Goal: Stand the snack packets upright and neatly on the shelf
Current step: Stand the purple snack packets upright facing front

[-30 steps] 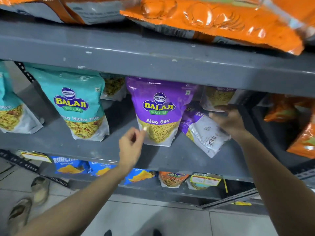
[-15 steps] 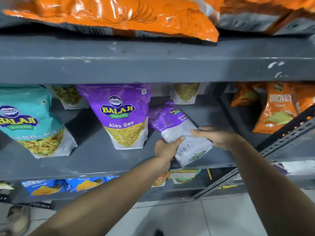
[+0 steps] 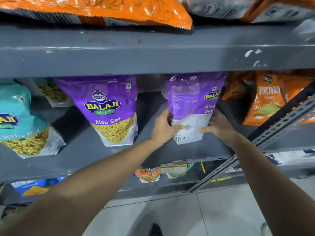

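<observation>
A purple Aloo Sev packet [image 3: 190,106] stands nearly upright on the grey shelf [image 3: 95,150], its back and side panel turned toward me. My left hand [image 3: 163,128] grips its lower left edge and my right hand [image 3: 216,126] holds its lower right. A second purple Aloo Sev packet [image 3: 109,109] stands upright to the left, front facing out. Further left stands a teal Mitho Mix packet [image 3: 22,123]. Smaller packets [image 3: 54,94] sit behind these at the back of the shelf.
Orange packets [image 3: 265,101] fill the shelf section to the right, behind a slanted perforated metal strut [image 3: 265,138]. Large orange bags [image 3: 119,11] lie on the shelf above. Blue and small orange packets [image 3: 148,174] sit on the lower shelf. Tiled floor lies below.
The tilted purple packet has been raised from lying on its back to nearly upright, moved slightly right. Both hands now clasp its base. The camera shifted right.
</observation>
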Available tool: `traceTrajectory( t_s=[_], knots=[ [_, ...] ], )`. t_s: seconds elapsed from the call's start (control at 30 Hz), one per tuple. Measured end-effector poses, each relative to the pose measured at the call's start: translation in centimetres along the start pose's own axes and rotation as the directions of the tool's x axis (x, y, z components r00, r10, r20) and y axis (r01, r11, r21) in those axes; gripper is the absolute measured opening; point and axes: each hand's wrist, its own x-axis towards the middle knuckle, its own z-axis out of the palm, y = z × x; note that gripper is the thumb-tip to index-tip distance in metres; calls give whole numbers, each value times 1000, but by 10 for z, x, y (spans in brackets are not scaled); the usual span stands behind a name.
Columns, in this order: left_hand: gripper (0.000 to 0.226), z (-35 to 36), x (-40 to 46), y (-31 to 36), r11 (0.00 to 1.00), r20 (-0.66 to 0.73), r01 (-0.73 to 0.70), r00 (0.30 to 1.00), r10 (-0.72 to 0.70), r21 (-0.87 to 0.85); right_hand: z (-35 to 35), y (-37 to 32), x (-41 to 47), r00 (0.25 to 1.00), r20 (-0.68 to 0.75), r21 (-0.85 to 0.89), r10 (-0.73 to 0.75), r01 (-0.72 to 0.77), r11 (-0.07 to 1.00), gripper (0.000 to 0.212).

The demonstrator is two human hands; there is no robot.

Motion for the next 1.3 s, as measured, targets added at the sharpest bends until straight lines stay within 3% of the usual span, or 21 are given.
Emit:
traceTrajectory(
  t_s=[0.17, 0.3, 0.37, 0.43, 0.53, 0.6, 0.67, 0.77, 0.83, 0.9, 1.0, 1.13, 1.23, 1.3],
  knots=[
    [70, -5, 12, -5, 995, 65, -46, 997, 40, 92, -4, 15, 5, 1000, -2, 56, 17, -17, 998, 77],
    [83, -7, 7, -20, 968, 156, 50, 984, -91, 247, -8, 29, 6, 990, 6, 252, 143, -140, 958, 61],
    [82, -8, 9, -24, 957, 157, 83, 979, -131, 279, -10, 32, 7, 974, -31, 297, 223, -204, 933, 43],
    [82, -11, 15, -24, 958, 169, 98, 975, -147, 270, -7, 34, 11, 961, -102, 280, 255, -218, 935, 37],
    [57, -15, 18, -29, 966, 73, 134, 986, -153, 222, -4, 38, 17, 956, -205, 139, 212, -186, 973, 46],
    [35, -12, 14, -33, 967, -48, 170, 985, -164, 190, -4, 43, 17, 971, -135, 136, 197, -179, 974, 49],
    [23, -6, 6, -33, 966, -26, 169, 986, -167, 193, -6, 46, 13, 986, -16, 183, 168, -162, 970, 54],
    [60, -3, -4, -30, 966, 205, 217, 948, -243, 143, -10, 49, 7, 983, 126, 223, 133, -158, 962, 66],
    [99, 0, -6, -30, 969, 352, 125, 915, -196, 216, -10, 44, 4, 977, 177, 133, 118, -143, 981, 60],
    [120, 3, -8, -29, 943, 406, 35, 897, -177, 332, -10, 36, 5, 968, 221, 5, 121, -125, 992, 62],
    [108, 5, -5, -21, 945, 329, 55, 930, -166, 322, -10, 22, 10, 954, 266, -134, 139, -106, 985, 68],
    [85, -10, 11, -15, 954, 380, 102, 901, -209, 283, -14, 11, 24, 988, 140, 5, 63, -65, 998, 63],
    [80, -18, 20, -8, 934, 375, 52, 907, -193, 354, -7, 7, 35, 976, 220, 2, 4, -4, 1000, 83],
    [73, -19, 23, -7, 949, 308, 69, 937, -168, 308, -6, 7, 36, 978, 205, -2, 23, -23, 1000, 85]
  ],
)
